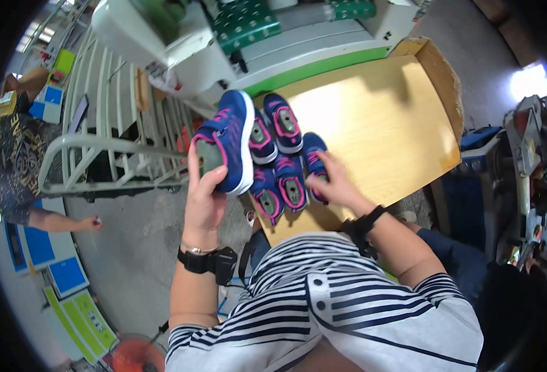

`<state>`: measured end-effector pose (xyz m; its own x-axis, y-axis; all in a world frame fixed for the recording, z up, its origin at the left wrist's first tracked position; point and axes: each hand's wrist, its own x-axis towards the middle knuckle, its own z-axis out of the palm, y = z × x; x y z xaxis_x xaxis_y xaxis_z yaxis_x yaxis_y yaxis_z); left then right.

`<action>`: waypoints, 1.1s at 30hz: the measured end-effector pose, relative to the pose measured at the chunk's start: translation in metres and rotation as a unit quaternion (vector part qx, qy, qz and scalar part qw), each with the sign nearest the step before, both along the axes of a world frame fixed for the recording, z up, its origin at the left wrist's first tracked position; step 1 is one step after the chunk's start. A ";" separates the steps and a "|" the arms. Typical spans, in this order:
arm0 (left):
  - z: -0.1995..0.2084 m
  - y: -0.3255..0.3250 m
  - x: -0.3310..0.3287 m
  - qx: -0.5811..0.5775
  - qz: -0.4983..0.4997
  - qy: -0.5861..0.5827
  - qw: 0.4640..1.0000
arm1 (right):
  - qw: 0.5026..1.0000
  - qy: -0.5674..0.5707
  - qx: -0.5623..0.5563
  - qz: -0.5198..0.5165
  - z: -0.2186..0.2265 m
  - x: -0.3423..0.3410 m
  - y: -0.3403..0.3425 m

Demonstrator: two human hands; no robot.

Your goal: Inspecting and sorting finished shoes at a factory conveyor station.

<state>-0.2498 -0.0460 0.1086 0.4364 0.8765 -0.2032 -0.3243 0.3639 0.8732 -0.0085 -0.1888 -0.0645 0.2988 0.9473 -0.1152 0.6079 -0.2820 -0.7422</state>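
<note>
My left hand point(205, 192) is closed on a navy sneaker point(227, 139) with pink trim and a white sole, raised beside the table's left edge. Its thumb lies at the shoe's opening. My right hand point(340, 183) curls round the rear part of another navy sneaker point(312, 144), which rests on the table. Several matching shoes sit close together between my hands, among them a far sneaker point(282, 122) and a near middle sneaker point(290, 175). Grey-green filling shows inside their openings.
The shoes stand on a light wooden tabletop point(372, 124) with a raised cardboard edge point(441, 80) at right. A machine with green dotted rollers point(248, 28) stands beyond. At left are a metal rack point(112, 149) and a person in a dark patterned shirt point(22, 161).
</note>
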 end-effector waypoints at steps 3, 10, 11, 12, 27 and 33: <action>-0.004 0.000 0.009 -0.043 -0.016 -0.029 0.999 | 0.996 0.063 0.049 -0.043 -0.006 -0.017 -0.022; 0.054 0.056 0.108 0.121 -0.064 -0.022 0.990 | 0.866 0.432 0.036 -0.250 0.052 0.059 -0.025; 0.065 0.066 0.128 0.150 -0.033 -0.004 0.988 | 0.891 0.389 0.076 -0.223 0.066 0.076 -0.021; 0.069 0.083 0.149 0.220 0.010 0.046 0.974 | 0.892 0.377 0.092 -0.231 0.092 0.091 -0.009; -0.005 0.230 0.234 0.435 0.183 0.279 0.836 | 0.933 -0.103 0.236 -0.250 0.180 0.222 0.327; -0.031 0.093 0.115 0.575 -0.101 0.391 0.712 | 0.897 -0.082 0.426 -0.081 0.145 0.092 0.228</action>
<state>-0.1346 0.0471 0.0780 0.7246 0.5947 0.3483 0.3814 -0.7669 0.5161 0.0831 0.0393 0.0802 0.3870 0.6137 0.6882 0.7311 0.2506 -0.6346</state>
